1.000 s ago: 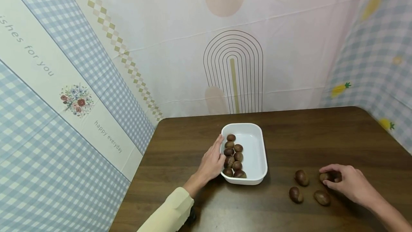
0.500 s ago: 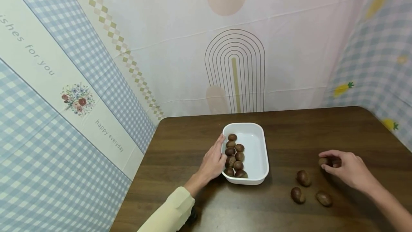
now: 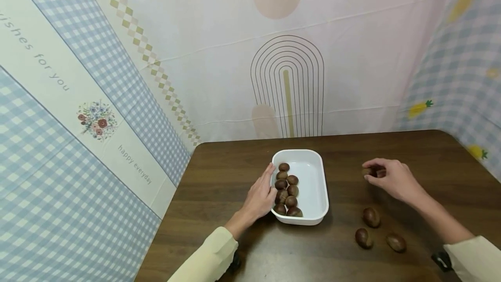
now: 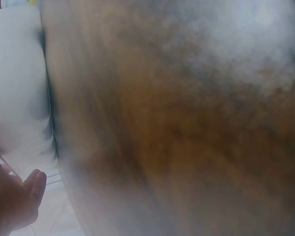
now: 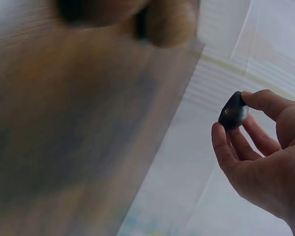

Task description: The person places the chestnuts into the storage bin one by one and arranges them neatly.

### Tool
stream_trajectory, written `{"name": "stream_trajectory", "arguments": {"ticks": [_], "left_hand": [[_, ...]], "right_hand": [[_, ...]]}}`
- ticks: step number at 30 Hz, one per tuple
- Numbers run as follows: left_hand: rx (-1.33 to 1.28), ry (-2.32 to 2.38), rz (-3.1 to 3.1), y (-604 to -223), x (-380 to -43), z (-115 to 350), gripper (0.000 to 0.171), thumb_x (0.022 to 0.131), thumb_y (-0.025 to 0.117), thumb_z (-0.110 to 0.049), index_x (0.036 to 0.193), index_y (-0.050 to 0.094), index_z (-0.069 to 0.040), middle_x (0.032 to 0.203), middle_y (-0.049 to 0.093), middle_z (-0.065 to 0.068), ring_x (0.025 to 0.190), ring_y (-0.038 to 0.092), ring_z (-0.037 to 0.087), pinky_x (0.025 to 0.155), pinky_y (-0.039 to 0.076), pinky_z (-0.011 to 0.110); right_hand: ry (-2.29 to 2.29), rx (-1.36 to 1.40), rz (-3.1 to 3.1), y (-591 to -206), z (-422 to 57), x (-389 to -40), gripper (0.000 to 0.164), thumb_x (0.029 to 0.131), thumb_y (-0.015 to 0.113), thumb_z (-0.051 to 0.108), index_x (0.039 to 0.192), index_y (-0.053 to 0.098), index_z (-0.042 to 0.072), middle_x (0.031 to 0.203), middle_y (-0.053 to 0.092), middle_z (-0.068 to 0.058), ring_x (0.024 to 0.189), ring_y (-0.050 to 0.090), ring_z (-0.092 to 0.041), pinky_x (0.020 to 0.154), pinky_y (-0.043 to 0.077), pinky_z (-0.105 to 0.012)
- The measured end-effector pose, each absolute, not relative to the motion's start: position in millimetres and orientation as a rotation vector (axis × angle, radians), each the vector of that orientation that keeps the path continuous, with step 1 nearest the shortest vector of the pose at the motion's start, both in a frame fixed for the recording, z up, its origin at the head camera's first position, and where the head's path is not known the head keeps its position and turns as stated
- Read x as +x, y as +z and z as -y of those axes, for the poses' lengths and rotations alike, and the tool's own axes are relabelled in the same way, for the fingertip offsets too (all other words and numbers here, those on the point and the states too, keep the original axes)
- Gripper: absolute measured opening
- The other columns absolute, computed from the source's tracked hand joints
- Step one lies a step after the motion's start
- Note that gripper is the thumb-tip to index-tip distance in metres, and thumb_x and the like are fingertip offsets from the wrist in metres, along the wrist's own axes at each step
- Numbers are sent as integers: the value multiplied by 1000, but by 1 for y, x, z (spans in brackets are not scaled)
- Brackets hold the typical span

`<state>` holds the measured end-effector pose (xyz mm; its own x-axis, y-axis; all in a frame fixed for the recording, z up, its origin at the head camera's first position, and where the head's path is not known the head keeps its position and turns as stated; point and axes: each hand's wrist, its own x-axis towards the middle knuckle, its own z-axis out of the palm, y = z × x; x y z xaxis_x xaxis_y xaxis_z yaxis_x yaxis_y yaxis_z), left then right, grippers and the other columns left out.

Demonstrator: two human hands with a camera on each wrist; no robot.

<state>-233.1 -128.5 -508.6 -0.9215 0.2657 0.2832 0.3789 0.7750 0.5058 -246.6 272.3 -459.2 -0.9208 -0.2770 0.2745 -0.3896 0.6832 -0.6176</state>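
A white rectangular dish (image 3: 316, 186) stands near the middle of the table in the head view. Several brown chestnuts (image 3: 292, 190) lie in two uneven rows along its left side. My left hand (image 3: 257, 196) rests against the dish's left wall, fingers extended along the rim; part of it shows low in the left wrist view. To the right of the dish, my right hand (image 3: 397, 179) pinches one chestnut (image 5: 234, 112) between thumb and fingertips, raised over the table. Nearer the front lie three loose chestnuts: one (image 3: 371, 217) behind, one (image 3: 363, 238) front left, one (image 3: 396, 243) front right.
The dark wooden table (image 3: 227, 169) meets a printed cloth backdrop (image 3: 219, 77) behind the dish. Checked cloth (image 3: 39, 173) hangs at the left, with more at the right. A black object (image 3: 443, 261) shows at the right sleeve cuff.
My right hand has lifted a chestnut from the group at the right and moved back and left toward the dish. The left hand stays at the dish's side.
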Motion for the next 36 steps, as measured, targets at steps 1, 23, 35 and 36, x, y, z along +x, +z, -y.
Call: {"name": "stream_trajectory", "arguments": {"ticks": [1, 23, 35, 36], "left_hand": [[-508, -854, 2773, -509, -233, 129, 69, 97, 49, -11, 164, 38, -7, 173, 32, 4, 144, 51, 32, 111, 46, 54], [-511, -838, 2778, -511, -236, 130, 69, 96, 50, -11, 164, 38, -7, 173, 31, 3, 144, 51, 31, 111, 46, 52], [-522, -827, 2764, -511, -236, 130, 68, 96, 51, -8, 163, 39, -5, 173, 33, 6, 145, 50, 30, 113, 45, 50], [-523, -824, 2764, -511, -236, 130, 68, 96, 51, -8, 163, 39, -4, 173, 33, 6, 145, 51, 31, 113, 45, 50]], "right_hand": [[1067, 553, 2727, -456, -266, -250, 28, 92, 81, 8, 118, 76, 1, 102, 77, -11, 88, 73, -27, 68, 56, -25], [1190, 712, 2654, -449, -142, -306, 24, 90, 79, 4, 112, 76, -6, 98, 77, -12, 88, 70, -27, 75, 55, -36], [1176, 779, 2713, -463, -98, -320, 22, 90, 77, 3, 109, 76, -8, 97, 78, -14, 90, 73, -28, 77, 59, -41], [1175, 781, 2721, -464, -96, -321, 22, 90, 77, 3, 109, 76, -8, 98, 78, -14, 90, 73, -28, 76, 59, -41]]}}
